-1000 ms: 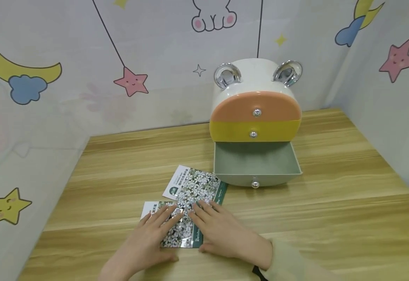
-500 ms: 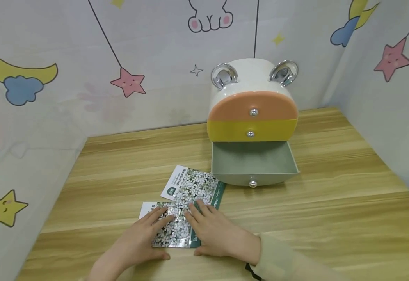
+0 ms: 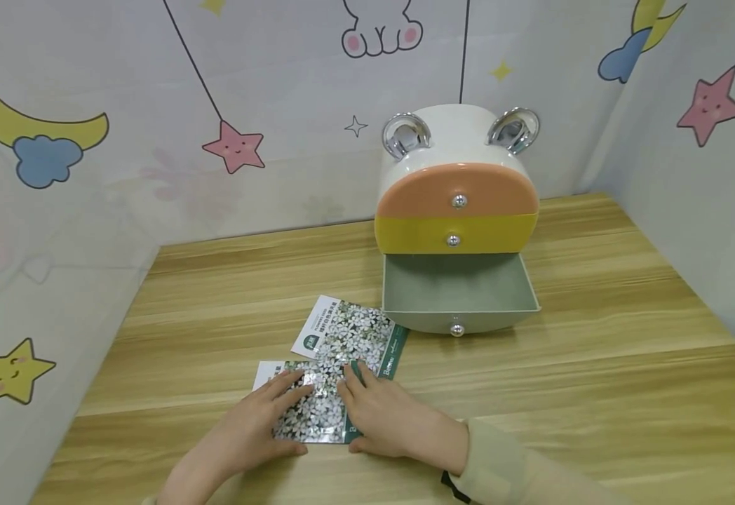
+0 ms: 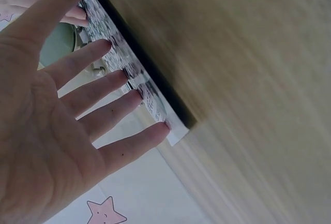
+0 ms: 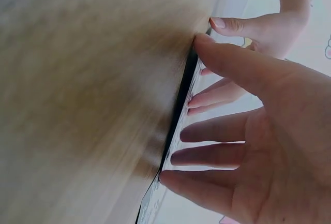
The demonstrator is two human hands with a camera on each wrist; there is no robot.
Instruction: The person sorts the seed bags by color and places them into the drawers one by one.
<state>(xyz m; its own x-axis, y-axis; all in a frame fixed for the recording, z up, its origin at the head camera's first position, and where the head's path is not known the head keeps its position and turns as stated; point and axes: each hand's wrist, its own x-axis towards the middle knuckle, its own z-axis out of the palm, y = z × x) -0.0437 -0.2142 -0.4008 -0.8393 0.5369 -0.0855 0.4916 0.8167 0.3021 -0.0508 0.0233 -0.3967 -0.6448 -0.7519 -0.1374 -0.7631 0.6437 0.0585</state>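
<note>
Two flower seed packets with white blossoms on the front lie overlapping on the wooden table. The nearer packet (image 3: 317,414) lies square to the table's front and partly over the slanted farther packet (image 3: 358,333). My left hand (image 3: 244,429) rests its spread, straight fingertips on the nearer packet's left part. On that packet's green right end, the fingertips of my right hand (image 3: 389,417) touch down, the fingers lightly bent. Both thumbs sit at the packet's near edge. In the left wrist view the packet (image 4: 121,53) shows beyond the fingertips, its edge slightly above the table.
Behind the packets stands a white storage box (image 3: 459,133) with silver ears and orange and yellow drawers. Its green bottom drawer (image 3: 459,284) is pulled out, its left front corner close to the farther packet. A printed cloth wall (image 3: 292,189) borders the table (image 3: 595,393).
The left hand has shifted slightly left on the nearer packet, baring more of its print. The right hand has drawn back a little toward the packet's right end. The packets and drawer stay put.
</note>
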